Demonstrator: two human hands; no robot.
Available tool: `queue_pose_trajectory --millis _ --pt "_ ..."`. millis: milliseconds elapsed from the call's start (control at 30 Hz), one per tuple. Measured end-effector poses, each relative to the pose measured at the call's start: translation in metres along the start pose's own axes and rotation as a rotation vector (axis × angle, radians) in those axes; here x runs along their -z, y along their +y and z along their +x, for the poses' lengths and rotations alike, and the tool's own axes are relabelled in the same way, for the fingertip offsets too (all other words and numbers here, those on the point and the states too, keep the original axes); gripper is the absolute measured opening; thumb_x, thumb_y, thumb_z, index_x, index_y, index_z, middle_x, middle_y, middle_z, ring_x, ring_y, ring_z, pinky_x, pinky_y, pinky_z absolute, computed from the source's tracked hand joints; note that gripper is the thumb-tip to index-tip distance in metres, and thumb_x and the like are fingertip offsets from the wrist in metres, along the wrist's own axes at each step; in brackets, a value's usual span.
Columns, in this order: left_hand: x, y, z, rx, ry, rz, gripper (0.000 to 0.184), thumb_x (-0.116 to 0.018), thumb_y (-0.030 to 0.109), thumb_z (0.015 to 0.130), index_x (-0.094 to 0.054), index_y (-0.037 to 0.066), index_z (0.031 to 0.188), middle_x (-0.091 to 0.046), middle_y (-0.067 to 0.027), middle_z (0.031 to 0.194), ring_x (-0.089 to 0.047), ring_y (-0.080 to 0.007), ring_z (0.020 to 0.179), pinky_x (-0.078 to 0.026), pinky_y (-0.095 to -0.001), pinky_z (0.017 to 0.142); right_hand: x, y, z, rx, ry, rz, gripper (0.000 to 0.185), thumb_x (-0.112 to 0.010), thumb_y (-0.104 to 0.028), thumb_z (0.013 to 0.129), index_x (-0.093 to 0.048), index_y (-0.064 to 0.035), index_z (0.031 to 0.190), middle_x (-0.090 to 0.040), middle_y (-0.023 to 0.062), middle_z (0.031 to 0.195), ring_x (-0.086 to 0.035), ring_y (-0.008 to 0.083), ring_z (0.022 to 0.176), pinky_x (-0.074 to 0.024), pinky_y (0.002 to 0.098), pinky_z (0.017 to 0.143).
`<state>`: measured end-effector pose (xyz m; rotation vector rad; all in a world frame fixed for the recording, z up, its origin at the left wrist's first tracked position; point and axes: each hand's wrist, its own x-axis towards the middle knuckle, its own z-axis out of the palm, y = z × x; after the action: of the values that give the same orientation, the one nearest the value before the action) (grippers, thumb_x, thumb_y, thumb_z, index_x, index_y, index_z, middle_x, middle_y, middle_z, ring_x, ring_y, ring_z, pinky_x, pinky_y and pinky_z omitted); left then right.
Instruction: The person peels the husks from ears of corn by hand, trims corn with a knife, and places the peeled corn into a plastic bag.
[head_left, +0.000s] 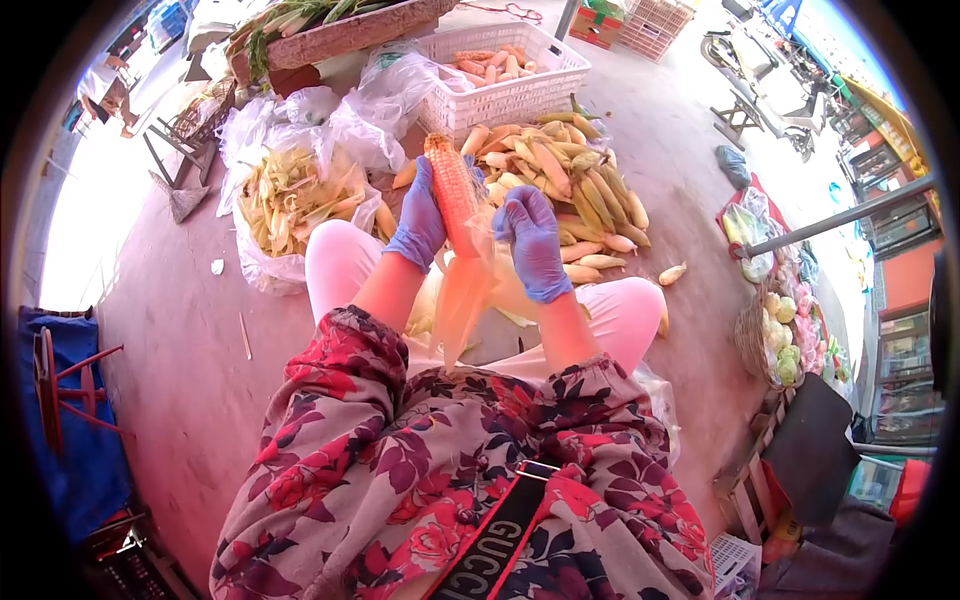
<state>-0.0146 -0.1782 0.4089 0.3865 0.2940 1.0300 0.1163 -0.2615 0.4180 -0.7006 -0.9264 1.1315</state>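
My left hand [420,217], in a blue glove, is wrapped round an ear of corn [453,195] held upright above my lap. Its orange-pink kernels are bare, and peeled-back husk [463,305] hangs from its lower end. Close to the ear's right side, my right hand [532,238], also gloved in blue, is closed with its fingers curled in. Pale thin strands show between it and the ear; what its fingers pinch is hidden. Beyond my hands lies a heap of unpeeled corn ears [570,180] on the ground.
Stripped husks fill a clear plastic bag [270,270] at the left. A white plastic crate [505,97] behind the heap holds peeled ears. Farther back stands a trough with green leaves [340,35]. Vegetables in a basket [750,335] and a metal pole [840,217] are at the right.
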Motion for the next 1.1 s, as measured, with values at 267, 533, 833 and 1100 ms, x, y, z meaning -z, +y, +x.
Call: queue_pose_trajectory --millis 267,533,833,1100 --pt "0.034 0.114 0.048 -0.417 -0.056 0.019 0.062 -0.035 0.063 0.085 -0.049 0.010 0.117 -0.054 -0.0087 0.110 -0.053 -0.0248 0.100 -0.043 -0.0384 0.090 0.041 -0.034 -0.067 -0.230 -0.269 -0.906 0.017 -0.058 -0.017 0.087 -0.057 -0.0002 0.086 -0.055 -0.0008 0.071 -0.050 0.0090 0.061 -0.0422 0.0212 0.057" --pt "-0.024 0.014 0.018 -0.352 0.023 0.383 0.064 -0.043 0.060 0.084 -0.046 0.005 0.118 -0.057 -0.0096 0.103 -0.057 -0.0210 0.090 -0.047 -0.0331 0.084 -0.036 -0.047 0.024 0.313 0.140 -0.914 0.027 -0.066 -0.023 0.079 -0.059 0.0004 0.091 -0.061 0.0144 0.074 -0.060 0.0263 0.067 -0.0465 0.0344 0.063" --pt "-0.005 0.056 0.025 -0.409 0.056 0.185 0.076 -0.045 0.070 0.075 -0.044 0.009 0.121 -0.054 -0.0092 0.115 -0.055 -0.0264 0.097 -0.046 -0.0425 0.085 0.045 -0.005 -0.020 -0.073 0.166 -1.062 0.021 -0.062 -0.020 0.081 -0.060 0.0009 0.085 -0.061 0.0114 0.070 -0.057 0.0195 0.060 -0.0461 0.0328 0.058" --pt "-0.041 0.027 0.012 -0.136 -0.153 0.274 0.078 -0.042 0.071 0.077 -0.046 0.005 0.118 -0.057 -0.0108 0.105 -0.057 -0.0238 0.090 -0.047 -0.0364 0.082 -0.023 -0.086 0.016 0.456 -0.017 -0.872 0.055 -0.072 -0.024 0.073 -0.050 -0.0006 0.118 -0.058 0.0152 0.106 -0.057 0.0230 0.094 -0.0454 0.0316 0.081"
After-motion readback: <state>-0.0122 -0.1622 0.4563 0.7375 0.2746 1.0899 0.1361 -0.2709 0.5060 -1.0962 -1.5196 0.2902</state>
